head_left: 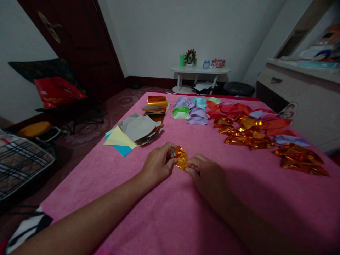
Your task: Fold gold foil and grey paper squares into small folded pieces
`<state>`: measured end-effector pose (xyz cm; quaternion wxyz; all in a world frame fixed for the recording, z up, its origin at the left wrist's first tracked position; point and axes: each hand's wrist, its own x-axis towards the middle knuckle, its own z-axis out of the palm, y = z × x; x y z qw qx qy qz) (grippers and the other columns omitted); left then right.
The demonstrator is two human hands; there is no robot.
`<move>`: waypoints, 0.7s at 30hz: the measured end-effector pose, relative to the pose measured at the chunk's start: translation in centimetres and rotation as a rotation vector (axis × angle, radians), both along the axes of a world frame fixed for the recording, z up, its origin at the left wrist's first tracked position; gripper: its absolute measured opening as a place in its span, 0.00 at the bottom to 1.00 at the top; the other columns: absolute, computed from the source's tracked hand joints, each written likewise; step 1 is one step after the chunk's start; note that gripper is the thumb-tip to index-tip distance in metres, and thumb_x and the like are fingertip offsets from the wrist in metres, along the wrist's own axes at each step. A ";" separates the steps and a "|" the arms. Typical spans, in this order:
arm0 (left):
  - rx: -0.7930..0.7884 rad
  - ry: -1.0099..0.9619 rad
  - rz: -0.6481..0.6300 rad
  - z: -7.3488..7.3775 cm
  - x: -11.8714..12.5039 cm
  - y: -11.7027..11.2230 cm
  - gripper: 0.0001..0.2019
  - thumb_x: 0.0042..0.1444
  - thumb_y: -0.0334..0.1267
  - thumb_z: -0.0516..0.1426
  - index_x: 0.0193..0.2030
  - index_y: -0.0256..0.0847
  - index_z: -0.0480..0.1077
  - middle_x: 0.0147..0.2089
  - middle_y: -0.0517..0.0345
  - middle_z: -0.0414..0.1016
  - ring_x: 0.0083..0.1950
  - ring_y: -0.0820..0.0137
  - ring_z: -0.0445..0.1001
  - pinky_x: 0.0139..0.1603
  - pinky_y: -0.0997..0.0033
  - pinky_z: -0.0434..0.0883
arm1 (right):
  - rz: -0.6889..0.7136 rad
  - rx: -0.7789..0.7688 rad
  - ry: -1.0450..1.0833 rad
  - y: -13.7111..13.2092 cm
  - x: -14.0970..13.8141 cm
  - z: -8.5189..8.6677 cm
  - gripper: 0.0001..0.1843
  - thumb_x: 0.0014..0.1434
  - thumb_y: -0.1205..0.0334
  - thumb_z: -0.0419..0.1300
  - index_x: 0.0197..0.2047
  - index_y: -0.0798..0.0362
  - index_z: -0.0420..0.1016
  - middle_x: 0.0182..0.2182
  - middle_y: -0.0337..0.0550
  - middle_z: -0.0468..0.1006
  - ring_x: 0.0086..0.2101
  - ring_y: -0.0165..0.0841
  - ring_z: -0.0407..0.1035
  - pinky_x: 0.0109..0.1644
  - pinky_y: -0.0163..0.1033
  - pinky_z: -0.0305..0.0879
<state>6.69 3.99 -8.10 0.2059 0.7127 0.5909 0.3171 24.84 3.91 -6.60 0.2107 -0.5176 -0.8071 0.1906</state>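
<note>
Between my two hands, over the pink cloth, is a folded piece of shiny gold foil paper [181,158]. My left hand [159,161] pinches its left side, thumb in front and fingers behind. At its lower right edge, my right hand [205,171] closes thumb and fingers on the foil. Both hands partly cover the piece, so its full shape is hidden. Beyond my left hand lies a loose stack of grey-backed paper sheets [139,127], with a yellow sheet [119,137] and a blue sheet [122,150] at its left.
Gold sheets [156,101] lie stacked at the far left of the pink-covered table [148,219]. Purple folded papers [198,116], red folded papers [233,109] and gold folded foil pieces [248,136] spread along the right. A white side table [200,70] stands behind, a chair with a red bag [60,92] at left.
</note>
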 end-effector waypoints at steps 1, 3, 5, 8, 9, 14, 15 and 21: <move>0.009 0.030 0.010 0.1 -0.1 0.0 0.12 0.51 0.31 0.58 0.44 0.42 0.69 0.31 0.61 0.72 0.32 0.71 0.70 0.32 0.72 0.64 | 0.001 0.001 -0.002 0.0 0.0 0.0 0.07 0.54 0.71 0.57 0.28 0.52 0.73 0.29 0.36 0.74 0.30 0.29 0.65 0.35 0.34 0.52; 0.042 0.080 0.017 0.2 -0.3 0.1 0.08 0.53 0.31 0.57 0.41 0.42 0.71 0.32 0.59 0.73 0.34 0.70 0.70 0.35 0.71 0.65 | 0.005 0.008 -0.004 0.0 0.1 0.0 0.07 0.55 0.70 0.57 0.28 0.52 0.73 0.29 0.37 0.74 0.30 0.29 0.66 0.35 0.34 0.53; 0.069 0.096 0.006 0.4 -0.5 0.2 0.06 0.56 0.32 0.55 0.39 0.41 0.72 0.34 0.57 0.74 0.37 0.69 0.71 0.38 0.70 0.65 | 0.009 0.017 -0.003 0.0 0.1 0.0 0.07 0.55 0.70 0.57 0.28 0.52 0.73 0.29 0.37 0.74 0.30 0.30 0.66 0.34 0.35 0.53; 0.091 0.096 -0.022 0.3 -0.8 0.2 0.08 0.56 0.41 0.58 0.39 0.41 0.74 0.35 0.56 0.73 0.37 0.67 0.70 0.38 0.69 0.65 | 0.012 0.027 0.008 0.0 0.1 -0.2 0.06 0.54 0.69 0.57 0.28 0.52 0.73 0.29 0.37 0.74 0.29 0.30 0.65 0.34 0.35 0.53; 0.097 0.102 -0.035 0.3 -0.9 0.2 0.11 0.53 0.44 0.60 0.39 0.41 0.74 0.34 0.56 0.73 0.37 0.67 0.70 0.38 0.68 0.65 | 0.012 0.031 0.014 0.0 0.1 -0.2 0.06 0.54 0.69 0.57 0.28 0.52 0.73 0.29 0.37 0.74 0.29 0.30 0.65 0.34 0.35 0.53; 0.098 0.071 -0.067 -0.1 -1.0 0.3 0.17 0.44 0.48 0.66 0.38 0.41 0.74 0.34 0.57 0.73 0.37 0.67 0.70 0.38 0.68 0.65 | -0.005 0.041 0.050 0.1 0.1 -0.4 0.04 0.53 0.69 0.57 0.30 0.52 0.71 0.28 0.37 0.74 0.29 0.31 0.66 0.34 0.35 0.54; 0.094 0.056 -0.065 0.0 -1.0 0.3 0.18 0.43 0.47 0.67 0.39 0.41 0.73 0.34 0.57 0.73 0.37 0.67 0.70 0.38 0.68 0.65 | -0.012 0.038 0.059 0.1 0.0 -0.4 0.03 0.52 0.69 0.57 0.30 0.52 0.71 0.28 0.37 0.73 0.29 0.31 0.66 0.34 0.35 0.55; 0.055 -0.015 -0.045 -0.1 -1.0 0.3 0.24 0.40 0.46 0.68 0.45 0.42 0.72 0.35 0.57 0.74 0.37 0.67 0.70 0.39 0.68 0.67 | -0.036 0.011 0.100 0.0 0.1 -0.6 0.07 0.51 0.69 0.57 0.35 0.52 0.70 0.27 0.36 0.73 0.29 0.31 0.66 0.34 0.35 0.56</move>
